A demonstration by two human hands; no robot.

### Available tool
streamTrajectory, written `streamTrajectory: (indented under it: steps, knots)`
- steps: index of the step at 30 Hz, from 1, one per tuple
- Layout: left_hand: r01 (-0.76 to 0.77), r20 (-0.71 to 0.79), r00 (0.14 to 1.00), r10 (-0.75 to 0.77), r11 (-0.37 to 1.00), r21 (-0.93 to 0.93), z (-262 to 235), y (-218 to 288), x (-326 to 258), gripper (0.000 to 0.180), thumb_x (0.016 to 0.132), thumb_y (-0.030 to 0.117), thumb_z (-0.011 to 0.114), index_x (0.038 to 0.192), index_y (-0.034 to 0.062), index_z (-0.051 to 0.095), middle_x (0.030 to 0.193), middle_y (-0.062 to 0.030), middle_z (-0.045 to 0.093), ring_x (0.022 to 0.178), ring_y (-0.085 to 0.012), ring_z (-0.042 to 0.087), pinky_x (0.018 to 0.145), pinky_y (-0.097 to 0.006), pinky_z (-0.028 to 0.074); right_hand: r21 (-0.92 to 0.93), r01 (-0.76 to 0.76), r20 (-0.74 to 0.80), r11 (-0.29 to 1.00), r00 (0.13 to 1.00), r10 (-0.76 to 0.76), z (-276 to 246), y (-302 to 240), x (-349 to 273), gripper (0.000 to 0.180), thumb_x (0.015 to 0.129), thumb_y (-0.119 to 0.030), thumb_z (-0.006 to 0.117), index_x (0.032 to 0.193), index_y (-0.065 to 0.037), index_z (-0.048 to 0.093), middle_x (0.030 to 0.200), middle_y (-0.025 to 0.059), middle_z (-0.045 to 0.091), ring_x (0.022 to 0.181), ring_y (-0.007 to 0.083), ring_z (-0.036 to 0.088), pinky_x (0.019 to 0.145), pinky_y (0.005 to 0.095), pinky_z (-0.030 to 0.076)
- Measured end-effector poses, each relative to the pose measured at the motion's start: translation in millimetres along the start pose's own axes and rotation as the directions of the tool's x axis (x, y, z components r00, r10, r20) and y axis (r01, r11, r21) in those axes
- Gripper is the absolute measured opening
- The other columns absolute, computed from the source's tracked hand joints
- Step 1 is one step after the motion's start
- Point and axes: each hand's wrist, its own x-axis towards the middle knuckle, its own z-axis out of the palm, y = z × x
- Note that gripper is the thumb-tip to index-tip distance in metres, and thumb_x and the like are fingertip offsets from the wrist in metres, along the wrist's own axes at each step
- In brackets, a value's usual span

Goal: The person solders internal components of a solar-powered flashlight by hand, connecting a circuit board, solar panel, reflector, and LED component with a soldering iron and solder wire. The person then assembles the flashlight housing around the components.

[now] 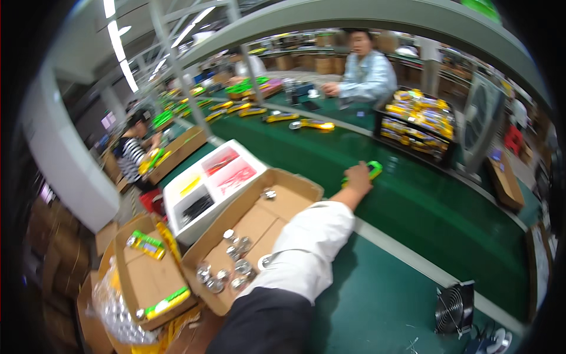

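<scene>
The person's arm in a white sleeve stretches far out over the green surface (377, 177), and the hand (357, 177) at its end lies knuckles-up on a green and yellow tool (371, 170). The fingers curl down over the near end of the tool, so the hand looks closed about it, though the palm hides how tight the hold is. The tool rests flat on the surface, its far end poking out just beyond the fingertips. From the picture alone I cannot tell whether this is the person's left or right hand; no second hand of theirs shows.

Just behind the wrist, on the near side, sits an open cardboard tray (295, 183) with small shiny metal parts (233, 259) scattered across its bottom. Beside that tray, further from the hand, stands a white divided bin (177, 194) with red, yellow and dark pieces in its compartments. Nearer the person's body lies another cardboard box (141, 277) holding two green and yellow packaged items.

Well beyond the hand, across the surface, a black crate (418, 127) is piled with yellow packages. Behind it sits a co-worker in a light blue jacket (371, 74). Close to the person, off the other way from the trays, a small black fan (454, 307) sits on the surface.
</scene>
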Motion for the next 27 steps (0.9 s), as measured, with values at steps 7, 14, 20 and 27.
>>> streamTrajectory:
  steps: [7,14,20,27]
  knots:
    - [-0.510,0.141,0.855,0.499,0.858,0.057,-131,-8,-83,0.036,0.070,0.032,0.063,0.093,0.0061,0.054,0.086,-0.0115,0.056,0.084,-0.0258,0.055,0.065,-0.036,0.045,-0.677,0.565,-0.252,0.472,0.424,-0.870,37,10,16,0.038,0.086,-0.034,0.047,0.078,0.002,0.056,0.072,0.0169,0.053,0.058,0.0298,0.050,0.052,0.0391,0.042]
    - [-0.160,-0.050,0.987,0.153,0.915,-0.369,-246,-203,-214,0.030,0.075,0.025,0.059,0.097,0.0049,0.057,0.083,-0.0111,0.061,0.075,-0.0215,0.061,0.068,-0.031,0.048,-0.379,0.339,-0.351,0.861,0.808,-0.473,35,45,-13,0.038,0.083,-0.036,0.050,0.080,0.001,0.056,0.071,0.0160,0.053,0.060,0.0279,0.050,0.054,0.0386,0.042]
    - [0.943,-0.433,0.051,-0.900,0.186,-0.277,-251,-501,-325,0.061,0.063,0.037,0.064,0.107,-0.0005,0.047,0.104,-0.0168,0.051,0.102,-0.0296,0.047,0.085,-0.038,0.040,-0.117,0.244,-0.266,0.963,0.926,-0.267,43,29,-27,0.034,0.082,-0.033,0.051,0.080,0.001,0.053,0.068,0.0145,0.052,0.057,0.0249,0.049,0.051,0.0353,0.041]
    - [0.891,-0.158,-0.407,-0.900,-0.352,-0.288,-235,-479,-311,0.080,0.068,0.032,0.064,0.129,0.0017,0.021,0.120,-0.0196,0.037,0.109,-0.0352,0.040,0.088,-0.045,0.037,0.070,0.106,-0.174,0.992,0.980,-0.092,47,4,-30,0.030,0.082,-0.029,0.053,0.080,0.001,0.051,0.065,0.0127,0.050,0.054,0.0215,0.047,0.048,0.0314,0.039]
